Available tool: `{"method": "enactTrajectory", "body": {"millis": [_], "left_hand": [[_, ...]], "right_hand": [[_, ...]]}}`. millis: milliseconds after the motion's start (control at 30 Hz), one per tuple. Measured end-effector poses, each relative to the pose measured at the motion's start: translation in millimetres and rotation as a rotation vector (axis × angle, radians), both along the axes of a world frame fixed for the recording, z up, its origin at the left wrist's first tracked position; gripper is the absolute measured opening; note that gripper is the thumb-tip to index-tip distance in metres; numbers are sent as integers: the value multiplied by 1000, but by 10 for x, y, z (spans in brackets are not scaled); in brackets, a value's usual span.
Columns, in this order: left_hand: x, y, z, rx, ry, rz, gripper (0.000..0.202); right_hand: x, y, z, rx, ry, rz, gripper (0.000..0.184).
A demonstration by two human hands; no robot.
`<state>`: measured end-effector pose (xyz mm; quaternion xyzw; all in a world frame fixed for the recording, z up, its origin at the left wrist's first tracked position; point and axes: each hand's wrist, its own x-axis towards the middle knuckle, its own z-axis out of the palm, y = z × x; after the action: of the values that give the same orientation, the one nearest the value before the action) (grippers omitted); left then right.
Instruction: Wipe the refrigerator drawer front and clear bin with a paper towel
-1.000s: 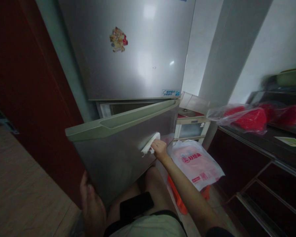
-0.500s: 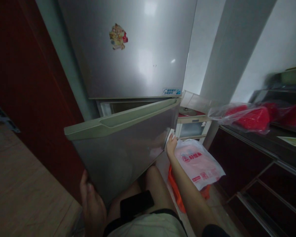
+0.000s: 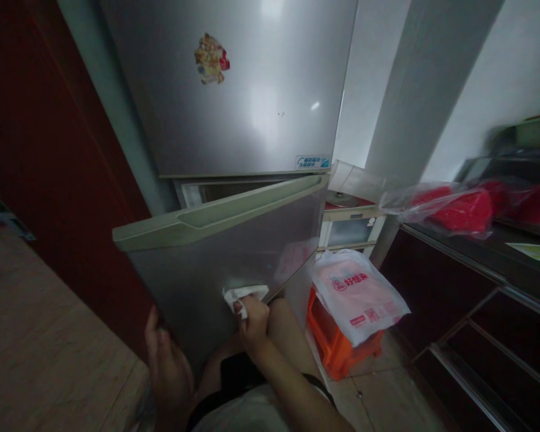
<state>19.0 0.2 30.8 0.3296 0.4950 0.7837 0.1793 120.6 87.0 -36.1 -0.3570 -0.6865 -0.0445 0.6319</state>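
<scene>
Head view: right hand (image 3: pixel 253 318) had fingers closed on a crumpled white cloth or tissue (image 3: pixel 247 294), pressed to the flat grey metal lower fridge door (image 3: pixel 175 276) near its bottom edge, bunched probably for firm contact. Left hand (image 3: pixel 168 366) was cupped at the door's free edge, likely steadying it ajar; couldn't tell if it gripped. White red-printed plastic bag (image 3: pixel 360 294) draped past the edges of an orange plastic stool (image 3: pixel 337 354), maybe as a cover.

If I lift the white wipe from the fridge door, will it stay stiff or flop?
Probably flop: the wipe bunches and folds in the right hand. It is likely light, since it looks thin and small beside the door. It may slide easily too, as the door's grey front looks smooth.
</scene>
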Motion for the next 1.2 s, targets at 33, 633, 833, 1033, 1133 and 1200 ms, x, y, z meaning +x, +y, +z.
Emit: {"method": "enactTrajectory", "body": {"millis": [33, 633, 833, 1033, 1133, 1200], "left_hand": [[-3, 1, 2, -1, -4, -2, 62], [-20, 28, -19, 30, -108, -25, 61], [-34, -9, -29, -14, -39, 29, 62], [-33, -47, 6, -29, 34, 58, 54], [-14, -46, 30, -17, 27, 49, 54], [1, -41, 42, -12, 15, 44, 55]], "right_hand": [[-7, -3, -15, 58, -64, 27, 52], [1387, 1179, -364, -53, -158, -49, 46], [1525, 1513, -462, -317, 303, -276, 54], [1246, 1400, -414, -448, 562, -321, 66], [989, 1110, -434, -467, 603, -249, 62], [816, 877, -444, -474, 602, -175, 58]]}}
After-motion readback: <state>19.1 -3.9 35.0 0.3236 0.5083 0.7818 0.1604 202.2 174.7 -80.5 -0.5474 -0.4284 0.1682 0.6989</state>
